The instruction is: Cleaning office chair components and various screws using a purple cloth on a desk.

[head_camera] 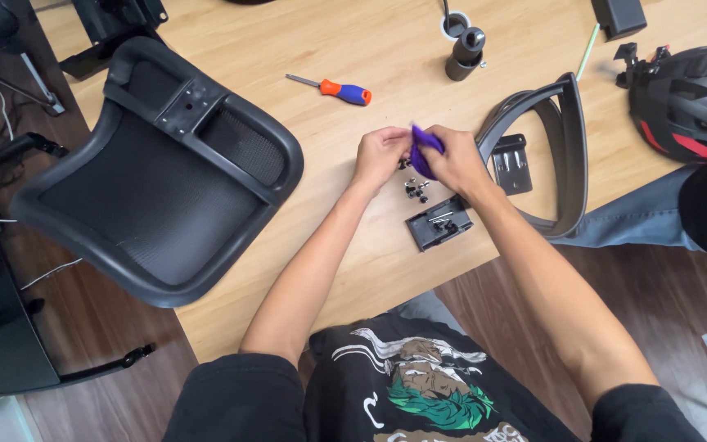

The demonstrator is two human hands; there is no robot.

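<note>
- A small purple handle was held in the right hand, the fingers wrapped closed round it; only its upper end showed above the knuckles.
- The handle's long axis ran roughly from the upper left down to the lower right, its top end pointed toward the left hand.
- The left hand was closed to a narrow pinch just beside the handle's top; what it pinched could not be told, being too small and partly hidden.
- Both hands were met above the table, the right one being the nearer to the handle, the left one touching or almost touching it.
- Directly below the hands, a few small dark screws lay loose on the wood, and just beyond them toward the person a black plate was seen lying flat.
- The handle looked smooth, plastic and bright purple, short enough to be nearly covered by the palm.
- A screwdriver with an orange and blue grip lay well apart, further up the table.
- A black mesh backrest lay to the left, and a curved grey frame with a second plate lay just to the right.
</note>
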